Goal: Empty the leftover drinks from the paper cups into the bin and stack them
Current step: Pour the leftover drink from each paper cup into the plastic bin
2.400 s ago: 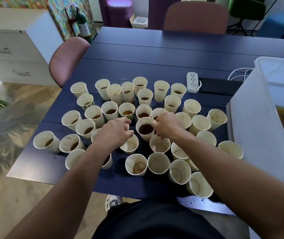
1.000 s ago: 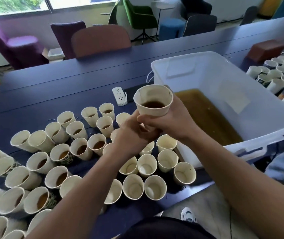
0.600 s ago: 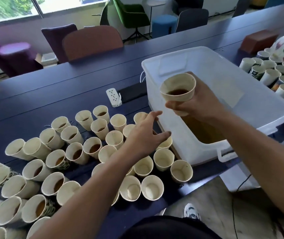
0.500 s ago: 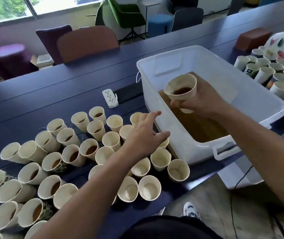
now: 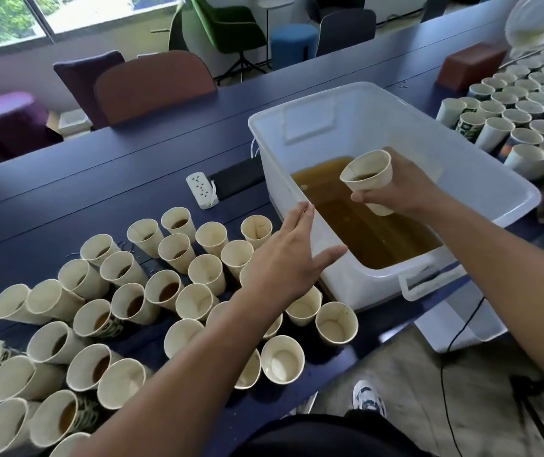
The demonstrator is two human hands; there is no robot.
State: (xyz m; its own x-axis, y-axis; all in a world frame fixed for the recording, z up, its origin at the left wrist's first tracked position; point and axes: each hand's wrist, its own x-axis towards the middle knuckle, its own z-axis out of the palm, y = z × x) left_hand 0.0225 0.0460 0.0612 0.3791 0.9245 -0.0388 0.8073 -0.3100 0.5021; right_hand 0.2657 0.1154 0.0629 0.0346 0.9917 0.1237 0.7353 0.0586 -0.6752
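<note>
Right hand (image 5: 399, 189) grips a paper cup (image 5: 370, 179) with a bit of dark drink inside, tilted over the white plastic bin (image 5: 339, 127) of brown liquid. Left hand (image 5: 292, 255) hovers flat and empty by the bin's near-left wall, over mixed empty and part-full table cups (image 5: 168, 291).

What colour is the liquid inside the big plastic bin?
Brown, like tea or coffee; the liquid in the white translucent bin shows best in the head view.

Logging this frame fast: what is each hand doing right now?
Left hand: open, fingers straight, at the bin rim, holding nothing.
Right hand: grips a cup with drink in it, over the bin.
</note>
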